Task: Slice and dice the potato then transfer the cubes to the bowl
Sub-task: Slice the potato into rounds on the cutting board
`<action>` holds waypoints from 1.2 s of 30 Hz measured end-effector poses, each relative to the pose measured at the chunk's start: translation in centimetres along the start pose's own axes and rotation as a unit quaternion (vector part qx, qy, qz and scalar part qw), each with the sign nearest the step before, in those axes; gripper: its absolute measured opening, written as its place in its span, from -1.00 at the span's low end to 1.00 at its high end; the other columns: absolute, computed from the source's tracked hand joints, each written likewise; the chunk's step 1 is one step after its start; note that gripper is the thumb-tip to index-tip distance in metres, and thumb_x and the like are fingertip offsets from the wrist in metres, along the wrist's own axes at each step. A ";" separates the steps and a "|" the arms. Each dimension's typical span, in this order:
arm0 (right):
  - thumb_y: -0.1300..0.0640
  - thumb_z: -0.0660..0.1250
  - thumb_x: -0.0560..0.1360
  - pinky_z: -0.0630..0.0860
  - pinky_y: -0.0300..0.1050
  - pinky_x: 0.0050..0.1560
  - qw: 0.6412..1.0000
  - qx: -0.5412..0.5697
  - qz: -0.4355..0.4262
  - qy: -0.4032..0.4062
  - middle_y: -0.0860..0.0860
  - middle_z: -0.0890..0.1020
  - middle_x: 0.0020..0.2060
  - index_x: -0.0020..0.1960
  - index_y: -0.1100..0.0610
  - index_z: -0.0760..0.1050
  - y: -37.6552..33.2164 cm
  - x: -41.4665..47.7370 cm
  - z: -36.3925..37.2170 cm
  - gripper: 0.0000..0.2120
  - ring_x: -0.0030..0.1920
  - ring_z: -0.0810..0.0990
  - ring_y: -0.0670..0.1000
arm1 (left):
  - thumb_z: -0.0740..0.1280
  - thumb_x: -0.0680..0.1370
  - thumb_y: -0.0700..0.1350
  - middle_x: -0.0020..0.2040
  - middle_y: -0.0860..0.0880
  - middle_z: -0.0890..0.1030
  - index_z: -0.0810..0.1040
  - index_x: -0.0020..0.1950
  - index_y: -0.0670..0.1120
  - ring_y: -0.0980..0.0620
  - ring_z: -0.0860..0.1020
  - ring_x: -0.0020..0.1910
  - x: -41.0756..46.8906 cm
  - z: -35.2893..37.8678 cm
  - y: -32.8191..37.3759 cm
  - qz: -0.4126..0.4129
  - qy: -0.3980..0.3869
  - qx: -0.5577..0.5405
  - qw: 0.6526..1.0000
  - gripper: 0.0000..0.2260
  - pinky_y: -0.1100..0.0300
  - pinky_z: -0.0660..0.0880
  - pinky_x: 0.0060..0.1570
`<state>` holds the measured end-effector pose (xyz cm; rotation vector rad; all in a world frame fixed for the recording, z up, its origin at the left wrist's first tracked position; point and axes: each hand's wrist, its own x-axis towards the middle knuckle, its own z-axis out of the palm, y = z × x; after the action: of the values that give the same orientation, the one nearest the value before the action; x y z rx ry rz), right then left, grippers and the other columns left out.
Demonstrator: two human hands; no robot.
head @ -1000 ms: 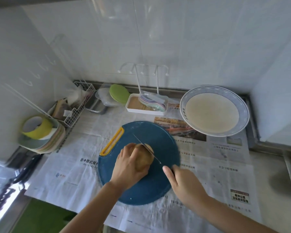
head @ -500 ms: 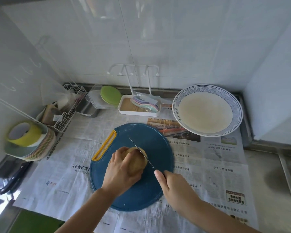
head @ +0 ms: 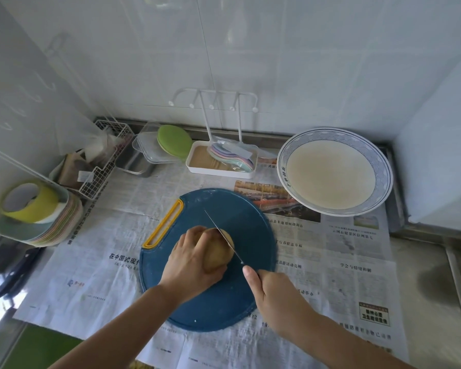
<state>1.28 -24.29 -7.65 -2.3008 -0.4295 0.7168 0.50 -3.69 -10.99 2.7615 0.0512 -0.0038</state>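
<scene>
A brown potato point(head: 218, 250) lies on the round blue cutting board point(head: 248, 225) with a yellow handle slot. My left hand point(head: 192, 259) grips the potato from its left side. My right hand point(head: 270, 288) grips the handle of a thin knife point(head: 220, 233), index finger stretched along its spine. The blade lies across the right part of the potato, tip pointing away to the upper left. A wide bowl point(head: 333, 173) with a blue patterned rim stands at the back right.
Newspaper point(head: 343, 262) covers the counter. At the back stand a white tray with coloured spoons point(head: 224, 159), a green lid point(head: 173, 141) and a wire basket point(head: 96, 166). A stack of plates with a tape roll point(head: 35, 211) sits far left. Tiled walls enclose three sides.
The view has shifted slightly. Both hands stay on the potato and knife, and the blade sits a little lower on the potato's right part.
</scene>
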 end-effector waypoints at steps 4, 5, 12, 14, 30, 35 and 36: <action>-0.18 -0.13 0.62 0.31 -0.23 -0.40 1.000 0.009 -0.001 -0.003 -0.06 0.32 -0.49 -0.35 0.05 0.25 -0.1 0.2 0.0 -0.52 -0.50 0.29 -0.07 | 0.27 0.29 0.33 0.29 0.02 0.37 0.19 0.29 0.23 -0.06 0.44 0.19 0.1 -0.2 0.1 -0.010 -0.009 -0.010 1.000 -0.38 0.03 0.47 0.04; -0.18 -0.13 0.62 0.31 -0.23 -0.40 1.000 0.009 -0.001 -0.006 -0.05 0.32 -0.50 -0.35 0.05 0.24 -0.1 0.3 0.0 -0.51 -0.50 0.29 -0.08 | 0.26 0.29 0.33 0.29 0.02 0.37 0.18 0.29 0.24 -0.06 0.43 0.19 0.1 -0.2 0.1 -0.010 -0.011 -0.011 1.000 -0.38 0.01 0.47 0.05; -0.14 -0.10 0.64 0.28 -0.23 -0.41 0.999 0.030 -0.004 -0.021 -0.04 0.28 -0.51 -0.37 0.09 0.21 0.6 1.4 -0.2 -0.50 -0.51 0.24 -0.09 | 0.38 0.31 0.24 0.31 0.04 0.33 0.17 0.28 0.31 -0.04 0.39 0.20 0.0 -0.2 0.2 -0.015 -0.019 -0.019 1.000 -0.38 0.04 0.45 0.10; -0.15 -0.09 0.64 0.26 -0.23 -0.43 0.999 0.038 0.001 -0.022 -0.04 0.26 -0.52 -0.37 0.10 0.20 0.9 1.9 0.0 -0.50 -0.52 0.22 -0.10 | 0.35 0.31 0.25 0.30 0.04 0.33 0.17 0.29 0.32 -0.03 0.38 0.20 0.0 -0.2 0.2 -0.013 -0.020 -0.016 1.000 -0.39 0.05 0.43 0.12; -0.15 -0.08 0.65 0.29 -0.18 -0.42 0.993 0.096 0.042 -0.057 -0.08 0.28 -0.60 -0.38 0.13 0.24 2.6 4.4 1.9 -0.47 -0.61 0.24 -0.12 | 0.35 0.31 0.26 0.29 0.10 0.31 0.24 0.30 0.27 0.03 0.37 0.23 -0.2 -0.3 0.0 -0.006 -0.005 -0.019 1.000 -0.40 0.09 0.40 0.14; -0.19 -0.06 0.64 0.21 -0.21 -0.57 0.981 0.161 0.067 -0.085 -0.11 0.24 -0.69 -0.31 0.15 0.27 2.2 5.0 1.4 -0.48 -0.66 0.22 -0.12 | 0.33 0.31 0.28 0.28 0.09 0.33 0.23 0.29 0.27 0.03 0.40 0.22 -0.6 -0.4 0.2 -0.002 0.002 -0.021 1.000 -0.41 0.11 0.41 0.14; -0.21 -0.04 0.63 0.22 -0.19 -0.58 0.975 0.186 0.078 -0.093 -0.11 0.25 -0.66 -0.29 0.16 0.27 2.1 5.3 1.2 -0.48 -0.65 0.22 -0.09 | 0.33 0.31 0.28 0.28 0.08 0.34 0.23 0.29 0.27 0.03 0.41 0.21 -0.6 -0.3 0.2 -0.003 0.005 -0.022 1.000 -0.41 0.11 0.41 0.14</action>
<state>4.99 -22.68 -11.85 -1.9348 -0.1775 1.0045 -0.11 -3.76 -10.59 2.7179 0.0615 0.0097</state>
